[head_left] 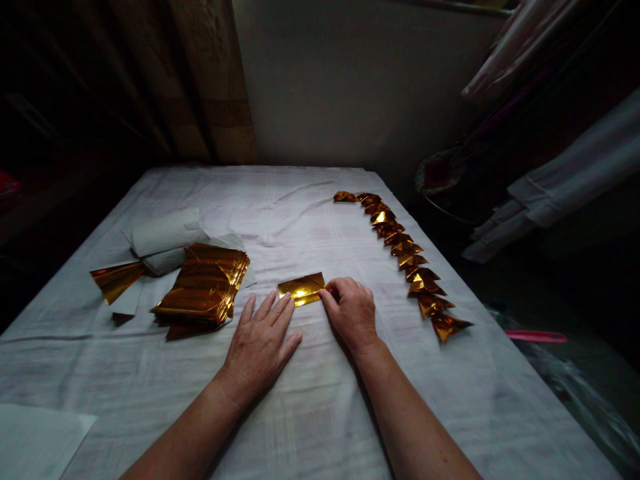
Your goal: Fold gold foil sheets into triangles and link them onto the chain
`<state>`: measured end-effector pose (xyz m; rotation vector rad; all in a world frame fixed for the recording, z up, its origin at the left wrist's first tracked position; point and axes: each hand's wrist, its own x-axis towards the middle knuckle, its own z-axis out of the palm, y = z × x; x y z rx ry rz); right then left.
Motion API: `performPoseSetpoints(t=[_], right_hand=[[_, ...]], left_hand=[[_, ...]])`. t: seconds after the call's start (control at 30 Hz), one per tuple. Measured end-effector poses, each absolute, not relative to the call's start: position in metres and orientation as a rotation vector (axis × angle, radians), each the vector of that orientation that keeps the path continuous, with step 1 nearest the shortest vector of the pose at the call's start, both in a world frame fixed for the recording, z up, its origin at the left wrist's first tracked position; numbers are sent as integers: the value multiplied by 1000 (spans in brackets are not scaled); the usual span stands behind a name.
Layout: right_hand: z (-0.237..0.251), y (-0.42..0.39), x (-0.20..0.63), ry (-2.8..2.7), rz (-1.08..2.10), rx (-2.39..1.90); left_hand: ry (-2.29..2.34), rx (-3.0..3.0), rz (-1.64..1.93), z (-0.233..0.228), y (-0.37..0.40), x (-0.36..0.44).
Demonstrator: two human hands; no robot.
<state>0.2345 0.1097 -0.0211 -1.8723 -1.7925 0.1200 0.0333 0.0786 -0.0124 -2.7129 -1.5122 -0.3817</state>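
A small folded sheet of gold foil paper lies flat on the cloth-covered table between my hands, with a crease along its length. My left hand rests flat, fingers stretched out, its fingertips on the sheet's left end. At the right end, my right hand pinches the sheet's edge between thumb and curled fingers. Left of my left hand is a thick stack of gold foil sheets. Folded gold foil pieces form a long, overlapping row on the table's right side.
Crumpled white paper and a loose foil sheet lie behind and beside the stack. A white sheet is at the near left corner. Beyond the right table edge are a pink strip, clear plastic and hanging clothes.
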Motion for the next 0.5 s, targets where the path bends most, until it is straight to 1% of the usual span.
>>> performPoseSetpoints(t=[0.23, 0.5], right_hand=[[-30, 112, 237, -1760, 76, -1823], [-31, 116, 242, -1753, 269, -1673]], left_hand=[[-1526, -2672, -462, -16, 83, 30], [-1507, -2674, -521, -22, 84, 29]])
